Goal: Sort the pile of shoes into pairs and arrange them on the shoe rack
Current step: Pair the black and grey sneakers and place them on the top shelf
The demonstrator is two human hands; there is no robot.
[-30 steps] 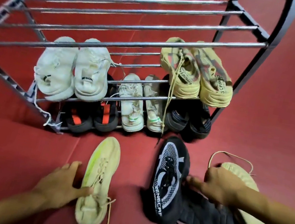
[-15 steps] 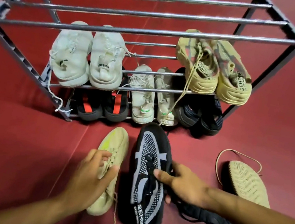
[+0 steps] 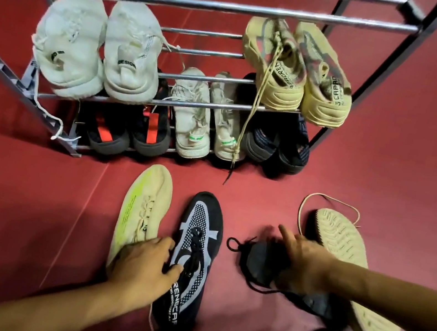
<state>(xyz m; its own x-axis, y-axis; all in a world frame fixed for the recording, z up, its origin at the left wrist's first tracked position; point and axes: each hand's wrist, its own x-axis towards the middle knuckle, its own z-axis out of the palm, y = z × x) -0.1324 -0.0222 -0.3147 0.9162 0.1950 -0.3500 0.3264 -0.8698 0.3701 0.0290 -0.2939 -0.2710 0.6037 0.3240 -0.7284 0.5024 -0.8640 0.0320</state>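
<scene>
Head view: left hand [image 3: 145,265] lies with loose fingers, its grip open, across the black patterned shoe [image 3: 193,254] and cream shoe [image 3: 142,210]; right hand [image 3: 303,263] grips a second black shoe [image 3: 261,263].

Both forearms are bare to the frame's edge, no sleeves, and the left hand [image 3: 145,265] and right hand [image 3: 306,264] seem to carry no rings, though the right one is blurred.

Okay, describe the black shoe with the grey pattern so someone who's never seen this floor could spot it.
Start at the metal shoe rack and look down to the red floor in front of it. Three shoes lie there in a row; the black shoe is the middle one, upright, under the left hand. Only it has a grey mesh pattern and white lettering.
</scene>
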